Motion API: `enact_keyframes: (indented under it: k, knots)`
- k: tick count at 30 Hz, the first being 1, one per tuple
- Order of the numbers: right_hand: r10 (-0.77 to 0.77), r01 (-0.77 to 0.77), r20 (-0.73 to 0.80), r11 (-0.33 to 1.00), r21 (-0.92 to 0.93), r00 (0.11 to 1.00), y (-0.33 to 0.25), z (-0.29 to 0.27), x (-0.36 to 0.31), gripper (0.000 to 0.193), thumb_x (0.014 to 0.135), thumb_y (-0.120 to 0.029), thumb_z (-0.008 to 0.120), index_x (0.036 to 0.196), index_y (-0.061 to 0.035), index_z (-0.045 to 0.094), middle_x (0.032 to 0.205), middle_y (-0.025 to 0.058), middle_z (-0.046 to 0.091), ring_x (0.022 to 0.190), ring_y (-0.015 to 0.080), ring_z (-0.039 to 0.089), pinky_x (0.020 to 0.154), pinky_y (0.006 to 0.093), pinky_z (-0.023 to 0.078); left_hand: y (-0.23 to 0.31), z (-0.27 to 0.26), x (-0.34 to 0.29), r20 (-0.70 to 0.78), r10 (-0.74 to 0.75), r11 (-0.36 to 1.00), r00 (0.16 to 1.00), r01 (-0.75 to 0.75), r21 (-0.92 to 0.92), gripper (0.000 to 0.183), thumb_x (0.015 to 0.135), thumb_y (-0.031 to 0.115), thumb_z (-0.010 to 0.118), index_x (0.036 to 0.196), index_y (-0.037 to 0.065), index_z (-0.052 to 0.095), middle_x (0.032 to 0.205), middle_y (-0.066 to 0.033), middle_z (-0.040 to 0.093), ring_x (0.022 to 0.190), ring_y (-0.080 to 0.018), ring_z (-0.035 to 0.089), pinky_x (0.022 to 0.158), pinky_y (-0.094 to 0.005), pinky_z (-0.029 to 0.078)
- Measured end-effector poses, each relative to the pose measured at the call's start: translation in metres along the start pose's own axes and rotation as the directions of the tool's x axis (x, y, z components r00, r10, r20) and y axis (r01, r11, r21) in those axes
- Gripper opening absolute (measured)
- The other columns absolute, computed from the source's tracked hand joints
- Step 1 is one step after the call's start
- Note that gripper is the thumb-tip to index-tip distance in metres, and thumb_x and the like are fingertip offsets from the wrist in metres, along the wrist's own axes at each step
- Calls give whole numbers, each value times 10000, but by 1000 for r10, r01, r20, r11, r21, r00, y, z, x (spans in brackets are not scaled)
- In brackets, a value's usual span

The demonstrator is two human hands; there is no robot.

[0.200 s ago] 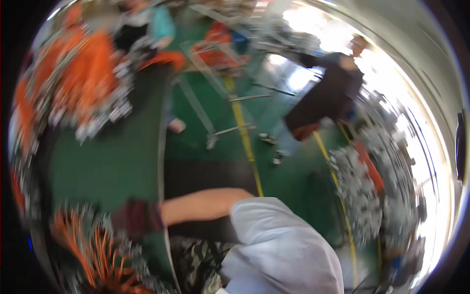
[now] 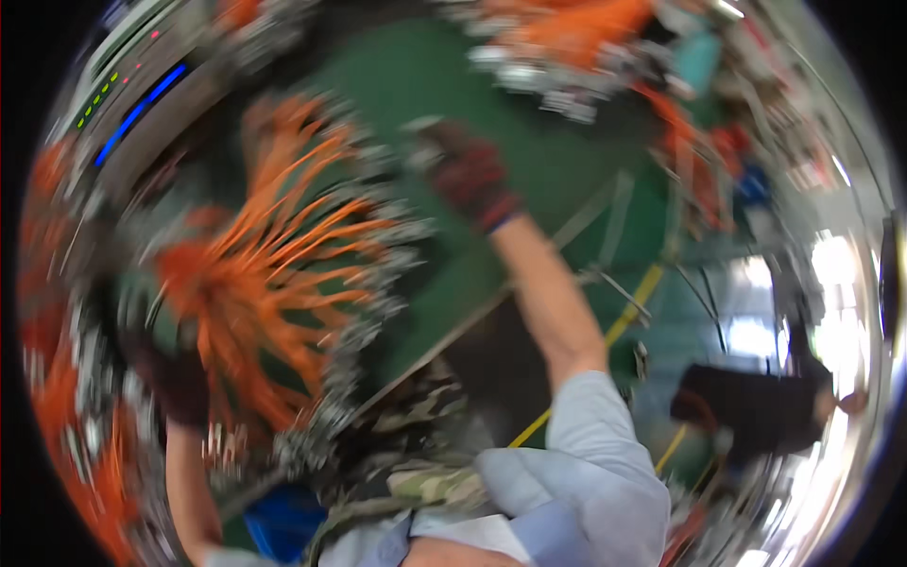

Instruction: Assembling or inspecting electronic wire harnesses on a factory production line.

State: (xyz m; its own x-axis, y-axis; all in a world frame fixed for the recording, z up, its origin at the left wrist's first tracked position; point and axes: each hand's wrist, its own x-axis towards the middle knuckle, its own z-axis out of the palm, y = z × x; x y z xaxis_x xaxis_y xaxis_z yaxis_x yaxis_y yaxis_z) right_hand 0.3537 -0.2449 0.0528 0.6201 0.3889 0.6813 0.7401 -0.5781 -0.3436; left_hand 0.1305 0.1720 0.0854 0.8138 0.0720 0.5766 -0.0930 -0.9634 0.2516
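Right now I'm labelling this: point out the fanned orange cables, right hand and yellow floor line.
Fanned orange cables (image 2: 215, 271), head view: gathered part.
Right hand (image 2: 468, 175), head view: glove's middle.
Yellow floor line (image 2: 621, 327), head view: upper stretch.

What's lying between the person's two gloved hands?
In the head view, a fanned bundle of orange cables with silvery ends lies between the left hand and right hand, plus some green surface near the latter.

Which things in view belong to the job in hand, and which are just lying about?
Likely in the job:
left hand, gloved, by the cables
right hand, gloved, grip blurred
orange cables, fanned out
grey connectors
green table

Likely just about:
farther cables
lit device
blue object
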Motion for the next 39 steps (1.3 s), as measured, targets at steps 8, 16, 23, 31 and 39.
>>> enact_keyframes:
  k: [8, 16, 23, 31, 39]
  knots:
    - [-78, 41, 203, 983, 180, 976, -21, 119, 111, 359, 957, -300, 687, 1263, -115, 720, 1301, 156, 692, 1243, 352, 634, 1076, 447, 499, -18, 29, 19, 260, -596, 694, 760, 650, -310, 944, 783, 306, 914, 1524, 38, 393, 1410, -197, 594, 1291, -336, 581, 1095, -422, 465]
    - [-136, 110, 679, 991, 81, 722, -36, 213, 190, 507, 976, -485, 602, 1322, -128, 697, 1425, 160, 616, 1328, 372, 569, 1137, 444, 446, -43, 81, 24, 58, -621, 760, 782, 619, -201, 486, 828, 280, 877, 1209, 39, 693, 1084, -152, 750, 981, -303, 725, 874, -421, 550]
    - [18, -10, 712, 1000, -16, 702, -22, 179, 188, 498, 942, -524, 638, 1175, -96, 744, 1151, 163, 738, 1075, 336, 706, 956, 446, 532, -57, 101, 35, -95, -446, 868, 890, 404, -289, 339, 857, 288, 851, 1019, 11, 743, 833, -174, 749, 741, -321, 725, 673, -414, 536]
    - [472, -231, 583, 867, -441, 661, -15, 113, 122, 580, 912, -609, 648, 1198, -112, 737, 1325, 248, 618, 1194, 435, 639, 995, 512, 525, -33, 125, 81, 65, -546, 743, 835, 518, -424, 254, 921, 283, 739, 1063, 73, 759, 861, -150, 725, 756, -265, 668, 715, -389, 530]
    - [522, -132, 559, 796, -591, 644, -59, 119, 115, 511, 933, -541, 643, 1203, -115, 727, 1225, 210, 713, 1126, 438, 670, 931, 551, 538, -61, 157, 67, -88, -293, 932, 952, 264, -249, 309, 931, 297, 633, 1115, 67, 727, 1059, -235, 732, 1022, -431, 684, 892, -493, 548]
